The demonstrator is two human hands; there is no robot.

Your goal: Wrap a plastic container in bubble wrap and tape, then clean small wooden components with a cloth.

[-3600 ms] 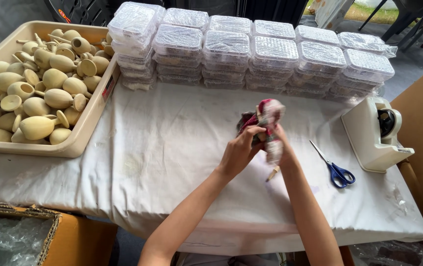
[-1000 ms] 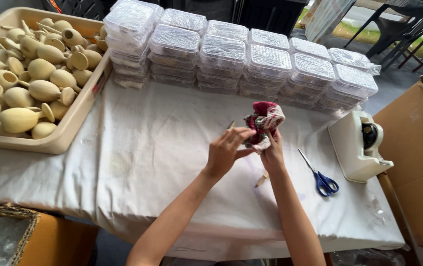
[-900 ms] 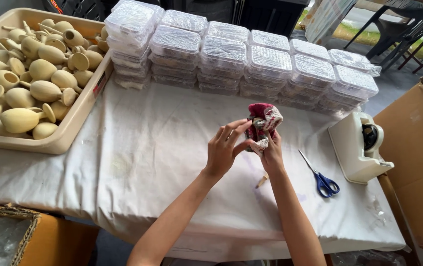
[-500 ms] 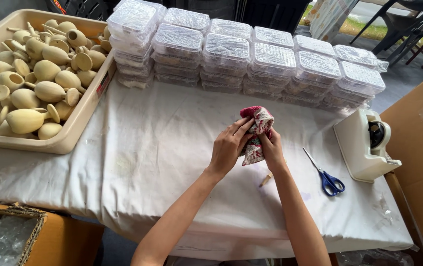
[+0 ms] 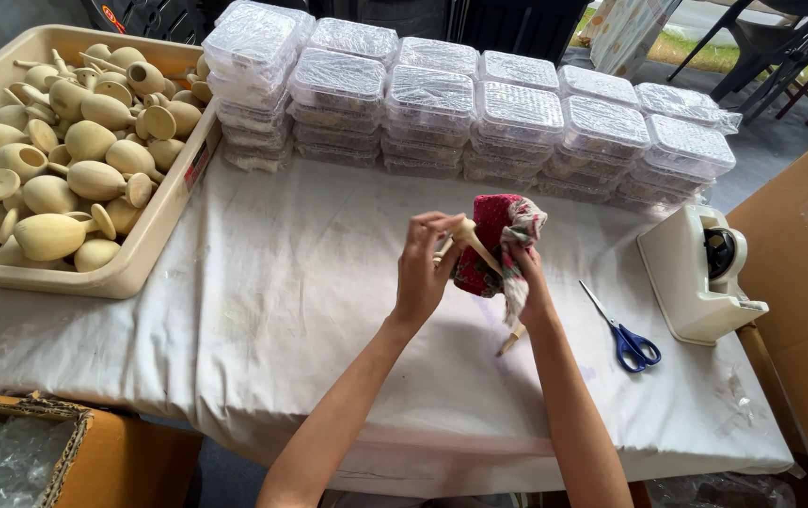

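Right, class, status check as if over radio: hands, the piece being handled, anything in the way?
Left hand pinching wooden stick. Right hand gripping red patterned cloth wrapped round a piece. Another small wooden piece lies on the white table cover beneath the hands; scissors lie apart.

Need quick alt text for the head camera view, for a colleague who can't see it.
Two bare hands work over a white-covered table: the left hand pinches a small wooden piece against a red patterned cloth bunched in the right hand. A tub of wooden pieces sits left, stacked clear containers behind, blue scissors and a tape dispenser right.
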